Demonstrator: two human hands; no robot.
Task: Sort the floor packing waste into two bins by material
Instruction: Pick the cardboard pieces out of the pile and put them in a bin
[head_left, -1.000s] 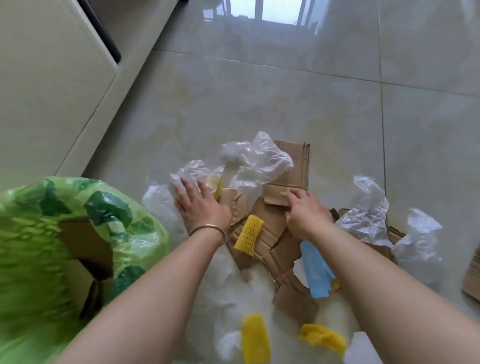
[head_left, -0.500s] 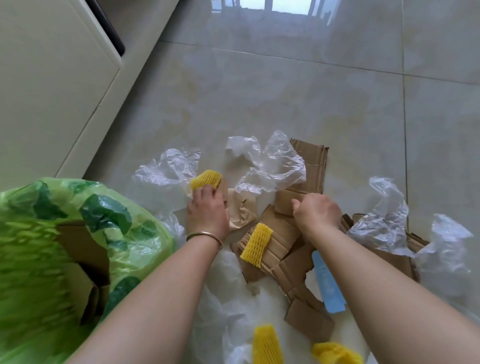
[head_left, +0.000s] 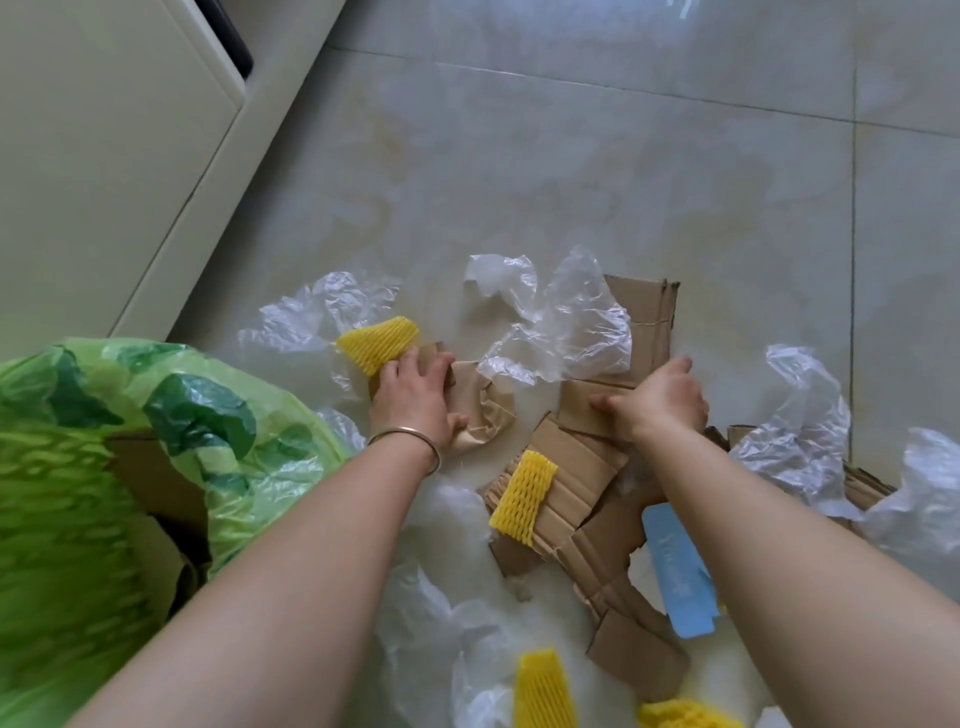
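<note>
While half a second ago our left hand (head_left: 415, 397) lay with its knuckles under a yellow foam net (head_left: 378, 343), it now curls round a crumpled brown paper scrap (head_left: 480, 410), thumb pressed on the near edge, with the net lying just beyond the fingers. Our right hand (head_left: 660, 402), which earlier was balled over the pile, now has its thumb stretched left across a flat cardboard piece (head_left: 587, 402) and its fingers curled over that piece's far edge, gripping it. A gold bangle (head_left: 410, 441) sits on the left wrist as before. Clear plastic film (head_left: 566, 325) lies over a larger cardboard sheet (head_left: 647, 317) just beyond both hands, unchanged. Nearer us, a second yellow foam net (head_left: 522, 496) rests on corrugated cardboard strips (head_left: 576, 488), and a blue card (head_left: 675, 571) lies beside the right forearm. More film (head_left: 800, 431) is crumpled on the floor (head_left: 571, 171) to the right. At the left stands a bin lined with a green bag (head_left: 104, 441), cardboard showing inside it; we cannot see a second bin.
</note>
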